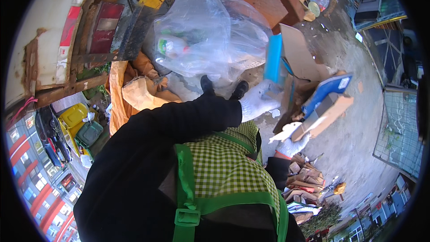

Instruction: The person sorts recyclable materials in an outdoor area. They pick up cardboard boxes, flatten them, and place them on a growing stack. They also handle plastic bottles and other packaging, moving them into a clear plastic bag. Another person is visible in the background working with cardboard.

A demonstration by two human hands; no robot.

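Note:
My left hand (260,102), in a white knit glove, reaches across in front of me. Its blurred fingers close at the lower end of a light-blue flat piece (273,58), whose exact kind I cannot make out. Lower and to the right, my right hand (293,144), also gloved in white, grips several folded pieces of cardboard (324,118) from below. Among them is a dark-blue printed box (327,94). A large brown cardboard flap (301,54) rises between the light-blue piece and the bundle.
Ahead of my shoes lies a big clear plastic bag (201,31) with bottles inside. An orange sack (143,87) sits left of it, beside a rusty vehicle rear (49,49). Brown boards (268,0) lie beyond. Right-hand side: a cardboard heap (307,181) and a wire-mesh panel (400,127).

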